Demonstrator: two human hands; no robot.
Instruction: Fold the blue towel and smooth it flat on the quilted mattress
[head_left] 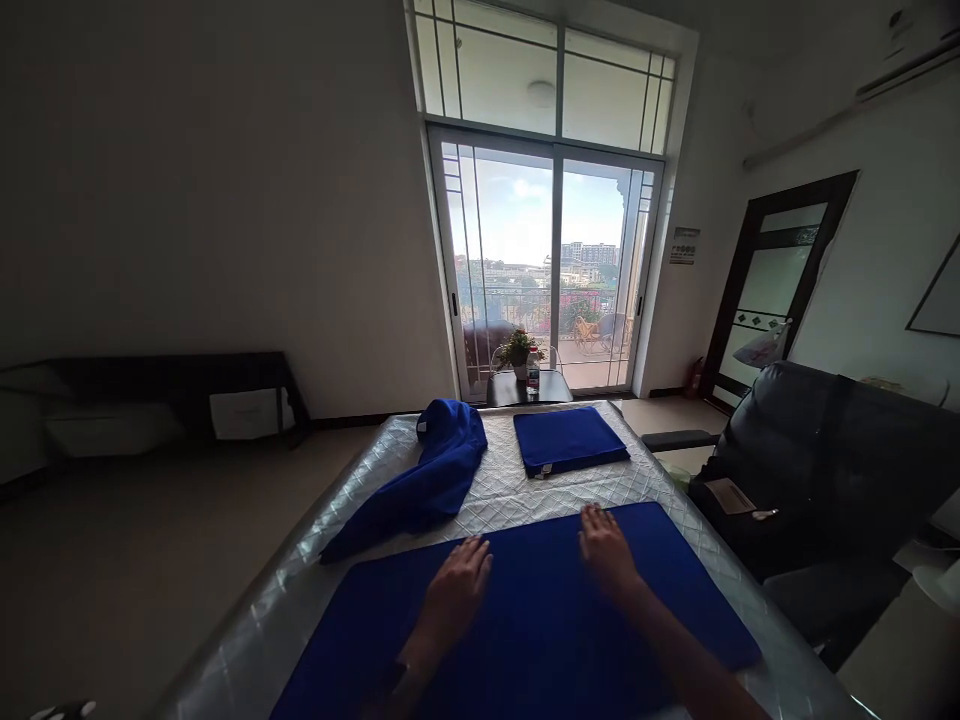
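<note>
A blue cloth lies spread flat across the near part of a quilted, silvery mattress. My left hand rests flat on it, left of the middle, near its far edge. Farther right, my right hand also lies on the cloth with fingers stretched toward that edge. Neither hand holds anything. Beyond my left hand is a crumpled blue cloth, bunched at the far left. A neatly folded blue cloth with a small white tag sits at the far right.
A black armchair stands close on the right, with a flat brown item on its seat. Past the mattress, a small dark table bears a potted plant and a bottle. Sliding glass doors are behind it.
</note>
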